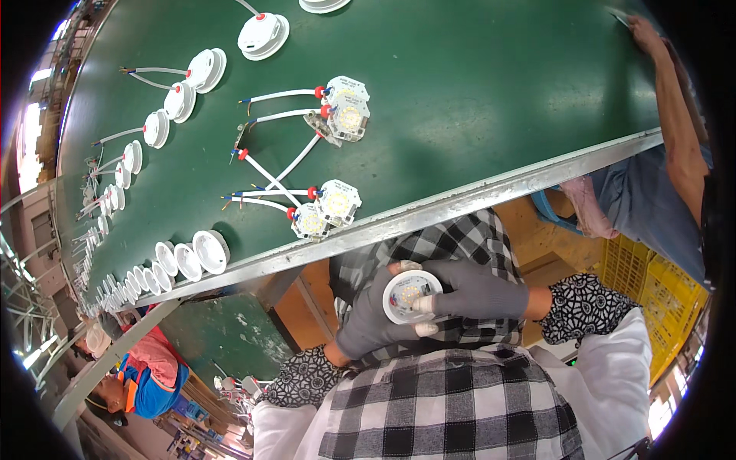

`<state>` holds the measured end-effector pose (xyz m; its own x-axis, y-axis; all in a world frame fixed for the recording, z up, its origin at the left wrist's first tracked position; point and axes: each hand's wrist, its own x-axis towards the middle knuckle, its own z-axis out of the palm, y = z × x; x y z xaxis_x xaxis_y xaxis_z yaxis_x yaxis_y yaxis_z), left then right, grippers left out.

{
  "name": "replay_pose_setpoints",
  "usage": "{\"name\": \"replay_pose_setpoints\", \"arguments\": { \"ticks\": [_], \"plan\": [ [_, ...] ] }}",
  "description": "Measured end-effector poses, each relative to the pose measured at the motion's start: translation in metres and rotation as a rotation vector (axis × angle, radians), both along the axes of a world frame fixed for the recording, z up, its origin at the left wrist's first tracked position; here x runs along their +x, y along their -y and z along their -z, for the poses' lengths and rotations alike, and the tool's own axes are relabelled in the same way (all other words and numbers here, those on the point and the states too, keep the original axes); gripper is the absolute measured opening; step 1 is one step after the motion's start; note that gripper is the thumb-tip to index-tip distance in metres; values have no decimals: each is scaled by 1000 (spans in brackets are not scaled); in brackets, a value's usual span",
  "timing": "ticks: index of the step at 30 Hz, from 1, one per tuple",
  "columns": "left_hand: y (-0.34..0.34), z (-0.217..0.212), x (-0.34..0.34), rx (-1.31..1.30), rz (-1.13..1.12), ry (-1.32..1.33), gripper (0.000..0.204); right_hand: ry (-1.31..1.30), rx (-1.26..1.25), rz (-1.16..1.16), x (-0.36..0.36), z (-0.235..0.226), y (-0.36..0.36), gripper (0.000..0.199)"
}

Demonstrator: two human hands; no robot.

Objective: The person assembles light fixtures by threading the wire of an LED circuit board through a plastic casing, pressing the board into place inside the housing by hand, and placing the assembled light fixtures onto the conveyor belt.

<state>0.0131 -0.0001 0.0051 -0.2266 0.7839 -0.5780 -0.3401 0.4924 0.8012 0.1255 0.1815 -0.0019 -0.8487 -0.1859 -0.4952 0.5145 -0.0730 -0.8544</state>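
Note:
A round white lamp housing (389, 307) with an LED board (406, 294) inside it is held in front of my lap. My left hand (366, 316), in a grey glove with pale fingertips, is closed around the housing's left and lower side. My right hand (475, 291), gloved the same way, grips it from the right, its thumb lying over the LED board. On the green bench, beyond my hands, lie several loose LED boards (339, 201) with white cables (285, 116) and red grommets. The underside of the held housing is hidden.
The green bench (475, 84) has a metal edge (429, 207). Open white housings (211, 251) line its near left edge; closed white lamps (207, 69) with cables run farther back. A co-worker's arm (678, 146) reaches over at right, above yellow crates (663, 307). Another person (157, 376) is at lower left.

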Motion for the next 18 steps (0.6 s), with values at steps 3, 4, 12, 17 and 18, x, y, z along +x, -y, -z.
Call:
{"name": "replay_pose_setpoints", "arguments": {
  "ticks": [3,4,12,17,18],
  "plan": [
    [0,2,2,43,56,-69,89,20,75,34,3,-4,3,46],
    [0,1,2,23,53,-85,91,21,73,35,1,-7,3,46],
    [-2,2,7,18,77,-76,95,72,143,145,-1,-8,13,38],
    [3,8,15,65,124,-143,93,115,38,177,7,-12,15,40],
    [2,8,15,63,122,-142,93,122,47,179,7,-14,15,40]
  ]
}}
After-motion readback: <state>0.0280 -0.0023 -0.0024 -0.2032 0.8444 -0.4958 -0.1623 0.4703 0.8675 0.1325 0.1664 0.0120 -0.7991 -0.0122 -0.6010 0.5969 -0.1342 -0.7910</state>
